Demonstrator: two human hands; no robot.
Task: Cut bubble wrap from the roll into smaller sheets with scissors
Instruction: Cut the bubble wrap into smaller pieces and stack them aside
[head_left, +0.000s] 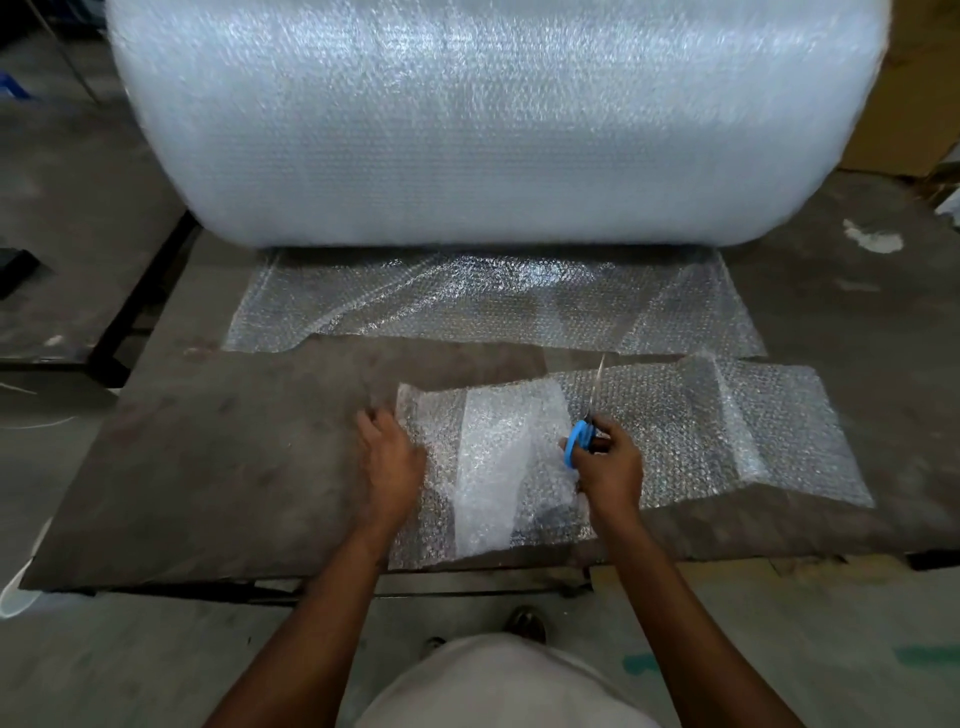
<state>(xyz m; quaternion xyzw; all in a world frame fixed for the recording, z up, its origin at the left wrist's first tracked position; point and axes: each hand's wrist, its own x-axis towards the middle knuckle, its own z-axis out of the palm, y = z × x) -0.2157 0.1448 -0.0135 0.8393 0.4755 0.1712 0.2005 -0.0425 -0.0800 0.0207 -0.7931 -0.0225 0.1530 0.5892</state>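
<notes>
Both hands work the cut sheet (649, 441) at lower centre: our left hand (389, 457) presses it flat, fingers spread, so our right hand (608, 462), clamped on the scissors (584, 431), can slice toward the roll (493, 114) above.

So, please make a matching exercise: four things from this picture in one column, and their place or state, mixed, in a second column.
Things:
1. scissors
2. left hand
3. big roll
4. small white scrap

Place or state:
A. lies at the table's far right
B. stands at the back of the table
C. rests on the cut sheet's left edge
D. held in the right hand

Pairs: 1-D, 2-C, 3-B, 4-A
</notes>
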